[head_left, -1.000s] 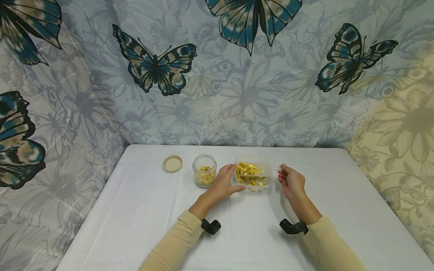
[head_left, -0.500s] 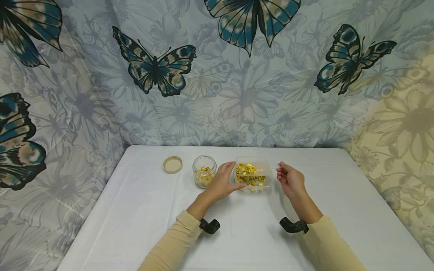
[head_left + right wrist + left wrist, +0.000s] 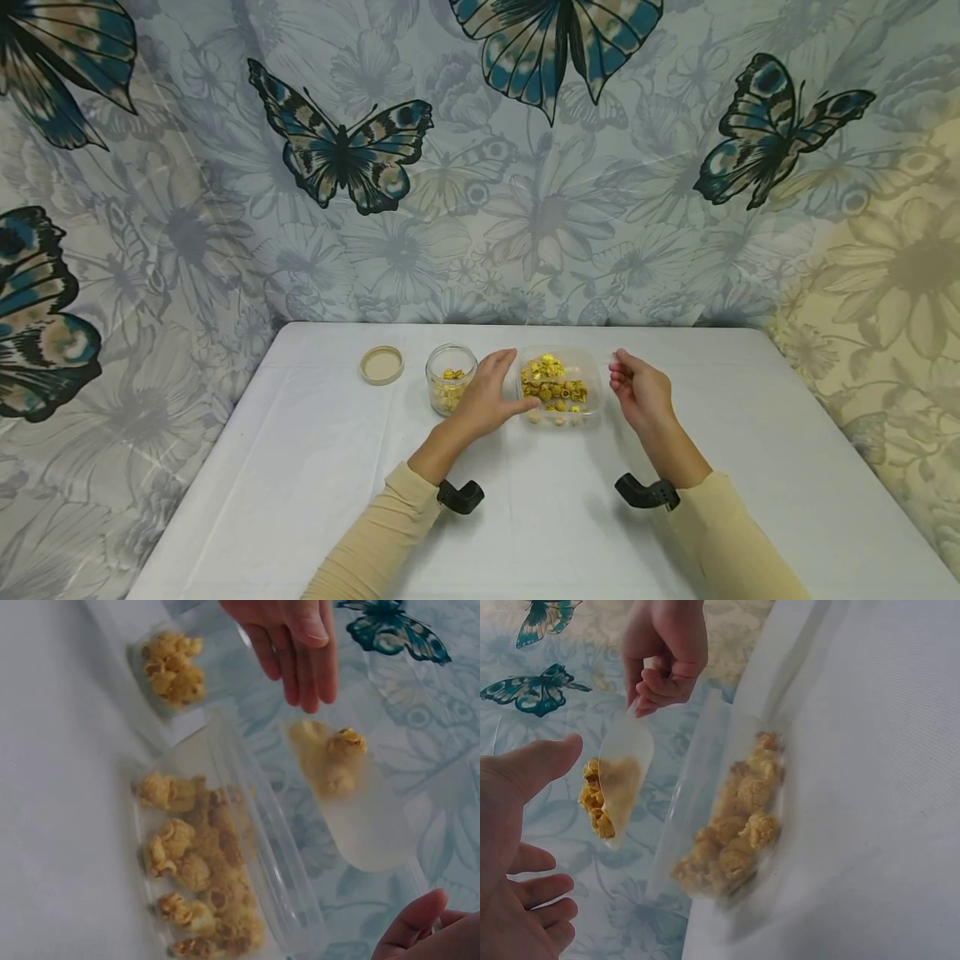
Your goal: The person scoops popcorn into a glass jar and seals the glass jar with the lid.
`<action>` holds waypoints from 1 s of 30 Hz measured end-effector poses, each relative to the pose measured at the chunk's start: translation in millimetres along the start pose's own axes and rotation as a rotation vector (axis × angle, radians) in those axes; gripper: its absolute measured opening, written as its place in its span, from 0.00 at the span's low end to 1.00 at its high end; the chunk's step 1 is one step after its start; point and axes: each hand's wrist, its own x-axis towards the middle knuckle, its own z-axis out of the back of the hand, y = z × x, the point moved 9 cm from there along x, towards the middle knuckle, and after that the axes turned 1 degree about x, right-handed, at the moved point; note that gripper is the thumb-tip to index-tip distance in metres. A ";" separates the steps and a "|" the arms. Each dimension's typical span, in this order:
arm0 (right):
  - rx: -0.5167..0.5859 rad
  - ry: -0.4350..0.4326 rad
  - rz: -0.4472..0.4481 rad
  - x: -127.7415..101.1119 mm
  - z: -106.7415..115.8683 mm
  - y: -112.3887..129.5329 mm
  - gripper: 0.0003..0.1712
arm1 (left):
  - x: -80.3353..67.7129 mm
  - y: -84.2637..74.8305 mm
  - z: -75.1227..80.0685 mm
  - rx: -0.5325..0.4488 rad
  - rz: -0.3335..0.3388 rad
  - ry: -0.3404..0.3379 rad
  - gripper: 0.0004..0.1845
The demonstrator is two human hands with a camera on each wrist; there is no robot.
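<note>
My right hand (image 3: pixel 643 392) pinches the thin handle of a translucent scoop (image 3: pixel 371 832) with yellow popcorn (image 3: pixel 594 799) in its bowl. In both wrist views the scoop hangs above a clear plastic container (image 3: pixel 596 400). More popcorn (image 3: pixel 217 889) lies inside that container. My left hand (image 3: pixel 483 398) is held with fingers extended and thumb spread, between the container and a glass jar (image 3: pixel 442 362). It holds nothing, and its thumb tip is close by the container's near left corner. The open jar, partly covered by my left hand in the head view, has popcorn at its bottom.
A round beige-rimmed lid (image 3: pixel 381 365) lies on the white table (image 3: pixel 300 483), left of the jar. Behind the table hangs a butterfly-patterned cloth (image 3: pixel 525 275). Both wrists carry a black camera mount (image 3: pixel 647 492).
My right hand has moved slightly away from me and up with the scoop, baring more popcorn in the container's middle. My left hand has shifted a little to the left.
</note>
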 end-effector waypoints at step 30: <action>0.014 0.042 0.000 6.5 -41.0 0.2 0.15 | -2.6 8.5 40.1 -0.010 0.048 -0.119 0.47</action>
